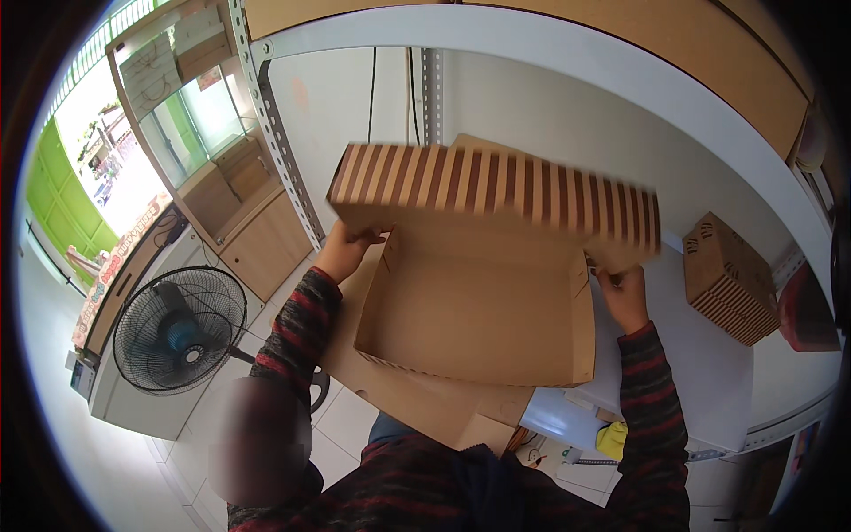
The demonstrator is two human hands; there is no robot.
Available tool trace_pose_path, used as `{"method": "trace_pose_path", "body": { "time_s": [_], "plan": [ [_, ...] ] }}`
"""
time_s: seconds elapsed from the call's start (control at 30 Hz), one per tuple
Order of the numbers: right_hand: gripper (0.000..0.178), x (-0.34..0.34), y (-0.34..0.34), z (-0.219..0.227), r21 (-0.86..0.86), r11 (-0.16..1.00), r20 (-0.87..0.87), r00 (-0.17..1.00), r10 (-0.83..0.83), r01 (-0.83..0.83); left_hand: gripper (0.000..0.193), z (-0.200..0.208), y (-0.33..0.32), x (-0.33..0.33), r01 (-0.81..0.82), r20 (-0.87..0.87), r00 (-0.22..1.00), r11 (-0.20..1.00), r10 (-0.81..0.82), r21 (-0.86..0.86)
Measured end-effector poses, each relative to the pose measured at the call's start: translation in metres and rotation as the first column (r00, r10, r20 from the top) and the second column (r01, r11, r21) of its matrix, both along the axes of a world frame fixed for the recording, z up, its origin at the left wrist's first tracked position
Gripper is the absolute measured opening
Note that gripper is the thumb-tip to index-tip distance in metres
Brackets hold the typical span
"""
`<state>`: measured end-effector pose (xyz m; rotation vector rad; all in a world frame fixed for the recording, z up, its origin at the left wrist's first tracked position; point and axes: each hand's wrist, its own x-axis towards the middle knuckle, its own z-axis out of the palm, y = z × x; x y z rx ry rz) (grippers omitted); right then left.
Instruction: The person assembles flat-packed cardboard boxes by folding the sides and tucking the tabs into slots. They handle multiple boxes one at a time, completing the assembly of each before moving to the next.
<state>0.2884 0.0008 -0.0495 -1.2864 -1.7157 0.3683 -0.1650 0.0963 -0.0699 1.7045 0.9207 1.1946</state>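
A brown cardboard box (474, 306) lies in front of me, its inside bare. Its lid (496, 188), striped dark brown and tan along the raised flap, stands up at the far side and is slightly smeared by motion. At the far left corner, my left hand (344, 253) is closed on the cardboard, its thumb by the side wall. My right hand (623, 295) grips the far right corner below the lid's end, fingers bent and partly hidden. Flat cardboard sheets (417, 403) lie beneath the box.
A stack of striped folded boxes (731, 279) stands on the white table (656, 381) at right, near a red object (807, 310). A metal shelf beam (532, 31) crosses overhead. To the left are a black fan (180, 331) and a wooden cabinet (266, 239). Yellow cloth (612, 440) shows below.
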Motion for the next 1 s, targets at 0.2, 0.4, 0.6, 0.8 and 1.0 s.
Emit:
{"method": "trace_pose_path", "body": {
  "time_s": [0.2,0.4,0.6,0.8,1.0],
  "plan": [
    [0.036,-0.007,-0.007,0.025,-0.136,0.975,0.026,0.984,0.179,-0.174,0.037,0.009,-0.024,-0.002,0.061,-0.242,0.969,0.995,-0.039,0.083],
    [0.039,0.014,-0.005,0.023,-0.083,0.996,0.109,0.993,0.041,-0.032,0.052,0.023,-0.076,-0.04,-0.011,-0.108,0.994,0.999,0.015,0.034],
    [0.073,0.017,-0.024,0.043,-0.142,0.968,-0.188,0.966,0.179,-0.207,0.125,-0.006,-0.157,-0.013,0.069,0.227,0.971,0.997,-0.074,0.03],
    [0.137,-0.032,-0.116,0.052,-0.175,0.921,-0.14,0.935,0.327,-0.348,0.105,-0.023,-0.183,0.014,-0.141,-0.013,0.99,0.986,0.142,0.085],
    [0.094,-0.083,-0.138,0.021,-0.023,0.995,0.183,0.978,0.097,-0.095,0.076,-0.023,-0.168,0.013,-0.349,-0.11,0.928,0.934,0.355,0.074]
  ]
}}
